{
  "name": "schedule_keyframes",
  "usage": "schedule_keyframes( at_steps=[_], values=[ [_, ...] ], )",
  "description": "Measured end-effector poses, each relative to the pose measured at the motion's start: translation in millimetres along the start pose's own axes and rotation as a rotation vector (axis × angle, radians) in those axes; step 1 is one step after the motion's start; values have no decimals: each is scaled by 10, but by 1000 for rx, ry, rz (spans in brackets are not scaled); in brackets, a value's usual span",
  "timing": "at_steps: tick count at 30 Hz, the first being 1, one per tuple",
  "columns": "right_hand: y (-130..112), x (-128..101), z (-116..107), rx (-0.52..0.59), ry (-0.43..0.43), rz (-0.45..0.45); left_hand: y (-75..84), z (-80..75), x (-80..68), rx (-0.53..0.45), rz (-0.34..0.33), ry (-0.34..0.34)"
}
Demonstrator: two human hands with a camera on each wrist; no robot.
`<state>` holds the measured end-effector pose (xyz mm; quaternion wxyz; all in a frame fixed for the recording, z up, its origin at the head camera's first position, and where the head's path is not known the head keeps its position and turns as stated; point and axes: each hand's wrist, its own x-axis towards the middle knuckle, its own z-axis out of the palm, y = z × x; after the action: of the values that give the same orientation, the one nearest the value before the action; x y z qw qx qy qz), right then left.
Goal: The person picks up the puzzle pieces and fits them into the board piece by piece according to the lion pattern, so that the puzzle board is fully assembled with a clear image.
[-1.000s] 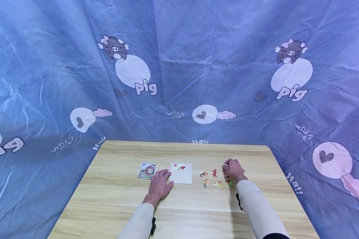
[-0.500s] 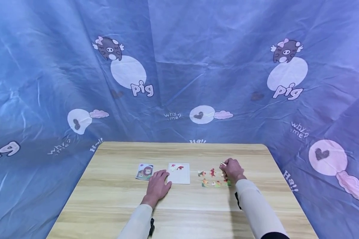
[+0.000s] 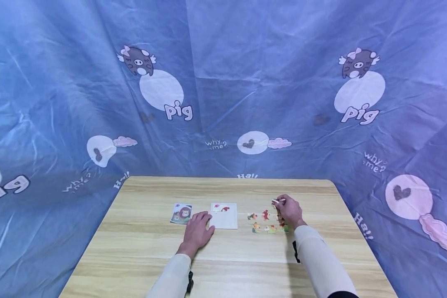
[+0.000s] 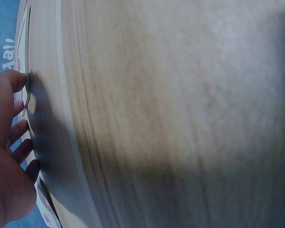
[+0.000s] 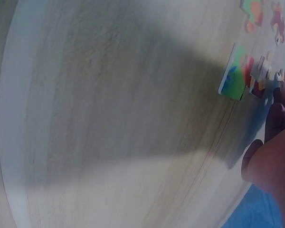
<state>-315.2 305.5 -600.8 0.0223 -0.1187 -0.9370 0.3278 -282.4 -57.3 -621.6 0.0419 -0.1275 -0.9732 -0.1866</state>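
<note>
In the head view my right hand (image 3: 291, 211) pinches a jigsaw puzzle piece (image 3: 275, 202) just above the table, its pale edge showing and its picture mostly hidden. My left hand (image 3: 197, 232) lies with spread fingers against the left side of a white puzzle board (image 3: 224, 222). Two joined pieces (image 3: 221, 207), pink and red on white, sit in the board's upper left corner. Loose pieces lie between the board and my right hand, among them a red piece (image 3: 265, 215) and an orange one (image 3: 256, 227). A green corner piece (image 5: 236, 76) shows near the fingers in the right wrist view.
A picture card (image 3: 181, 213) with a lion lies left of the board, close to my left fingertips. Everything rests on a light wooden table (image 3: 246, 265). A blue printed cloth (image 3: 223, 103) hangs along its far edge and sides.
My right hand has shifted slightly away from me, and the piece in its fingers has turned so its edge points differently. The left hand stays by the board. The head view has swayed a little.
</note>
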Motion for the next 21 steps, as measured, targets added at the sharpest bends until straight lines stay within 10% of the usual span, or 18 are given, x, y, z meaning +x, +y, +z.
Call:
schedule_keyframes(
  at_steps=[21],
  values=[
    [-348,17,169,215,-85,-37,-10,27,-4,12,15,19]
  ],
)
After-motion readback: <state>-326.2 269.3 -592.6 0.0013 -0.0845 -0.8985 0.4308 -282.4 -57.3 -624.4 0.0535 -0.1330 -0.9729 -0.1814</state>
